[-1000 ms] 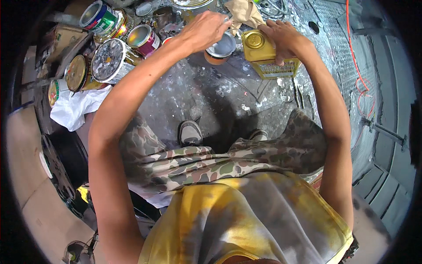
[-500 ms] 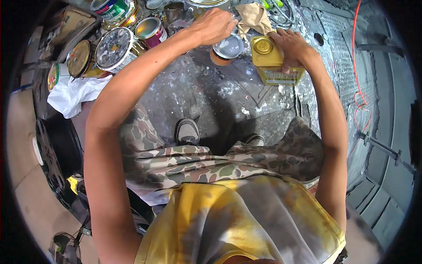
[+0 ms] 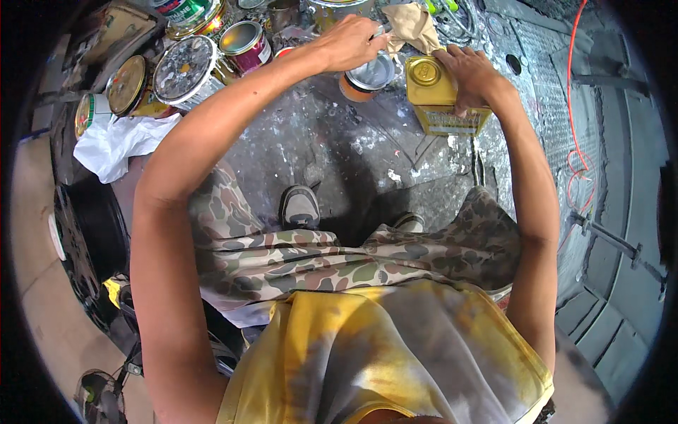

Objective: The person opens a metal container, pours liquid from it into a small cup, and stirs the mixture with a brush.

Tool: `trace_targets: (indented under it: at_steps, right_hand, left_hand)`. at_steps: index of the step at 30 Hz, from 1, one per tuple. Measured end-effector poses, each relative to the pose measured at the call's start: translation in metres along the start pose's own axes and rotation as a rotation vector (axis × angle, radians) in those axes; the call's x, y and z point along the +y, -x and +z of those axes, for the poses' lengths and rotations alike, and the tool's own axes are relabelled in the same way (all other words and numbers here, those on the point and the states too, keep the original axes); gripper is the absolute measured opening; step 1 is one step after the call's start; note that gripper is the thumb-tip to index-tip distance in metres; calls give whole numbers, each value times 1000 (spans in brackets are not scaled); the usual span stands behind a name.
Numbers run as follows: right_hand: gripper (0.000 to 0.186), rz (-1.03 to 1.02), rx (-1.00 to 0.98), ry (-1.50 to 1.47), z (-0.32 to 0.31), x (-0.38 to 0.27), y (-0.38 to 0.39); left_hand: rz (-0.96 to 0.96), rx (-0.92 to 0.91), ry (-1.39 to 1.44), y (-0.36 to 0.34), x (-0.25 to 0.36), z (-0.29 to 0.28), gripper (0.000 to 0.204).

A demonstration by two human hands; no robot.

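My left hand is closed, palm down, just above and left of a small orange tub with a greyish-white top. A pale bit of something shows at its fingertips, too small to name. On the right, my right hand grips a rectangular yellow metal tin standing upright. Its fingers lie across the top behind the round cap, and the thumb presses down the front side. The tub and the tin stand apart on the paint-spattered floor.
Several paint cans stand at the left, including a splattered one and a purple one. White plastic lies before them. A crumpled brown paper is behind the tin. A red hose runs down the right.
My left hand has shifted slightly right, closer to the tub. My right hand keeps its hold on the tin. The view has moved a little.
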State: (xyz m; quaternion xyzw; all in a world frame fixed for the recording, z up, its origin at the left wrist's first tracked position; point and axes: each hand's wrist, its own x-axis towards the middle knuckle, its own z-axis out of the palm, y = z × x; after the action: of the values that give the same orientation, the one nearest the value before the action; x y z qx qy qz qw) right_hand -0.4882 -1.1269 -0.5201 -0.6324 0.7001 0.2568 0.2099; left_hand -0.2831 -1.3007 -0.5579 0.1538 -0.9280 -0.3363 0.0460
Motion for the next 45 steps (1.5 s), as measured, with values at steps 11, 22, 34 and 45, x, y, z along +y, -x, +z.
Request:
trace_targets:
  at_steps: [11,22,34,45]
  right_hand:
    - [132,23,-101,-31,-15,-7,-1]
    - [127,13,-41,-41,-7,-4,1]
    - [124,4,-4,20,-5,-7,3]
    - [129,4,-58,-4,-8,-9,0]
  left_hand:
    - [67,31,31,0,-10,5,39]
    - [58,39,-61,-4,-11,9,40]
    - [16,49,-42,-1,-5,0,42]
    - [37,70,-158,-2,-9,9,42]
